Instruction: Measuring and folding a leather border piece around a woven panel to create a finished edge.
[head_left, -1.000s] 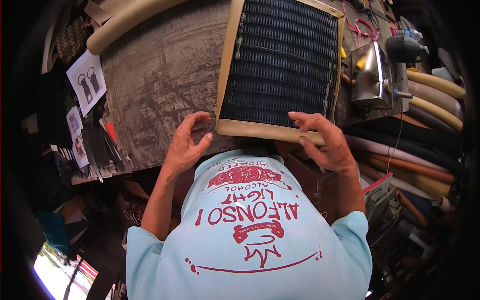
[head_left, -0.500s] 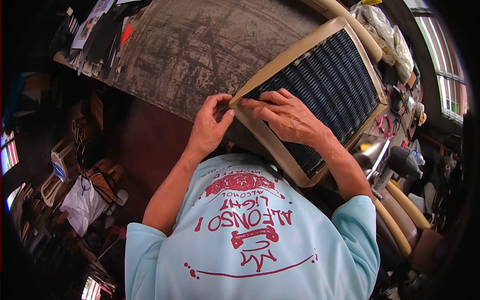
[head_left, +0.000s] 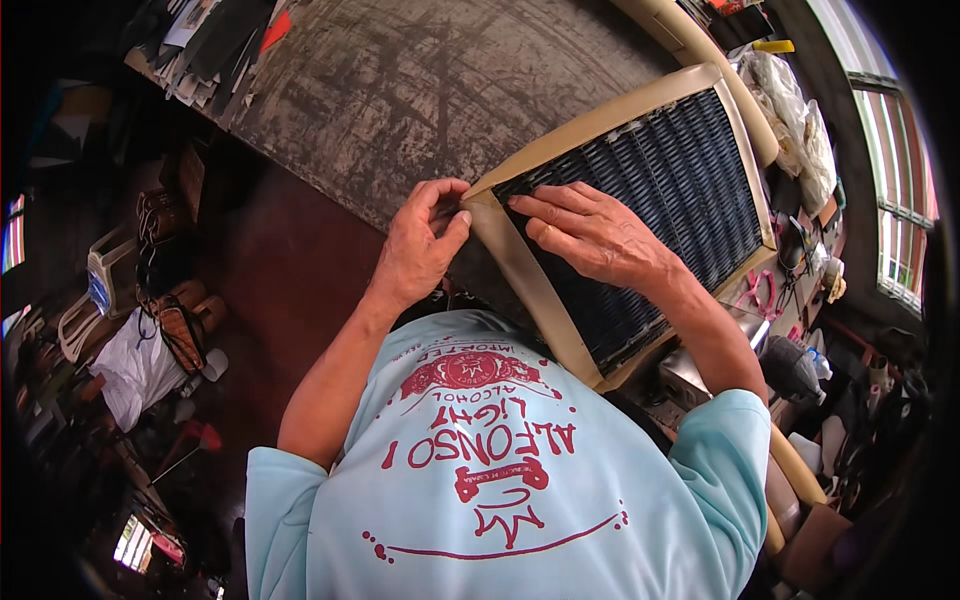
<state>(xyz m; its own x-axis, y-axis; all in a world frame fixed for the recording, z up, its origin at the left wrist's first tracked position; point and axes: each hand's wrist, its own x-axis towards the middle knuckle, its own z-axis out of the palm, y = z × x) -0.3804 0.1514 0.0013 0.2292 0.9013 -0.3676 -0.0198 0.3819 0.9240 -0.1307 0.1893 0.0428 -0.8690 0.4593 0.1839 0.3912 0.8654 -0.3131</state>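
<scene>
A rectangular panel [head_left: 660, 180] with a tan, leather-like border and a black ribbed middle leans over the near edge of the worktable [head_left: 390, 100]. My left hand [head_left: 425, 245] pinches its left corner between thumb and bent fingers. Across the black part lies my right hand [head_left: 600, 235], its fingers stretched toward that same corner. Its fingertips rest by the inner edge of the tan border, and nothing shows in them. The right thumb is mostly hidden under the hand.
Tan padded rolls [head_left: 700, 50] lie behind the panel, beside clear plastic bags [head_left: 790, 120]. Papers and dark sheets [head_left: 215, 50] are stacked at the table's far left. Pink-handled scissors [head_left: 762, 292] lie to the right. A white bag [head_left: 140, 370] sits at lower left.
My right fingertips have drawn back slightly from the corner onto the inner edge of the border. The left hand keeps its hold. The whole view has shifted a little.
</scene>
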